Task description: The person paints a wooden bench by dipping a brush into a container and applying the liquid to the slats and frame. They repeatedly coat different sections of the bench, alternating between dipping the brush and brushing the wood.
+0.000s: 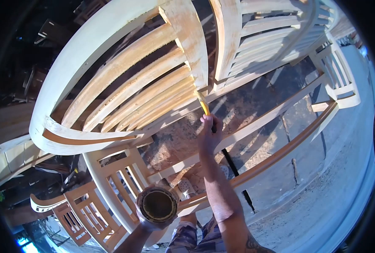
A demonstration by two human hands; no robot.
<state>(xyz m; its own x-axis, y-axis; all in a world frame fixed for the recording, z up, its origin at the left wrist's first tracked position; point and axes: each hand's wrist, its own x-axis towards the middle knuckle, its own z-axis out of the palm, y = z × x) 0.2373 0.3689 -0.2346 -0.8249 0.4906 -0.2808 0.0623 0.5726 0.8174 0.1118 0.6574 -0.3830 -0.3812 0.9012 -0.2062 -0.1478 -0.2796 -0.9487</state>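
My left hand (pixel 146 222) is wrapped round a round can (pixel 175 205) with a smeared rim, its mouth facing up and dark contents inside. Stretched forward, my right hand (pixel 209 128) is closed on a paintbrush (pixel 204 106) with a yellow handle. The brush tip meets the lower end of a pale upright (pixel 198 50) in a wooden bench back, beside the ends of its slats. Those curved slats (pixel 124 59) look unevenly coated, with yellowish crusts along several edges and joints.
A second slatted back panel (pixel 272 31) adjoins at the right, with a slatted armrest (pixel 339 69) beyond it. The bench's front rail (pixel 280 156) crosses before my legs. Another wooden slatted piece (pixel 86 206) stands lower left. My feet are on dusty ground (pixel 255 139) inside the frame.
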